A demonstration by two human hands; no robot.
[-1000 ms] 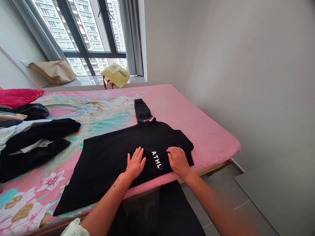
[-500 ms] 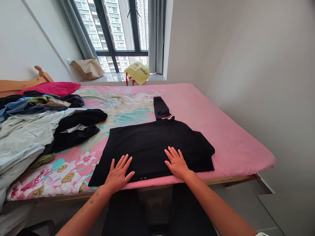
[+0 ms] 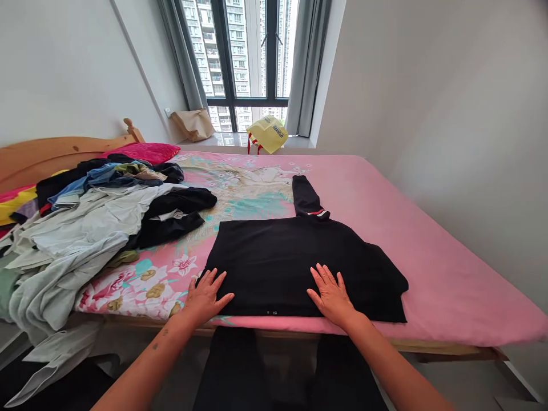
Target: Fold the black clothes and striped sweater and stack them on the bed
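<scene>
A black garment (image 3: 274, 257) lies folded and flat along the bed's near edge. One sleeve (image 3: 306, 195), with a red and white stripe, extends beyond it towards the window. My left hand (image 3: 206, 297) rests with spread fingers on the garment's lower left part, close to its side edge. Palm down and fingers apart, my right hand (image 3: 330, 292) lies on the fabric right of the middle. Neither hand grips anything. Small light marks show on the cloth near its front edge, between the hands.
A heap of clothes (image 3: 85, 222) covers the bed's left side, partly hanging over the edge. Behind it is a red pillow (image 3: 148, 152). A paper bag (image 3: 193, 124) and yellow bag (image 3: 269, 133) stand by the window. The bed (image 3: 445, 285) meets the right wall.
The camera view has turned left, showing more of the clothes heap. My left hand has slid left towards the garment's side edge. My right hand still lies flat on the cloth.
</scene>
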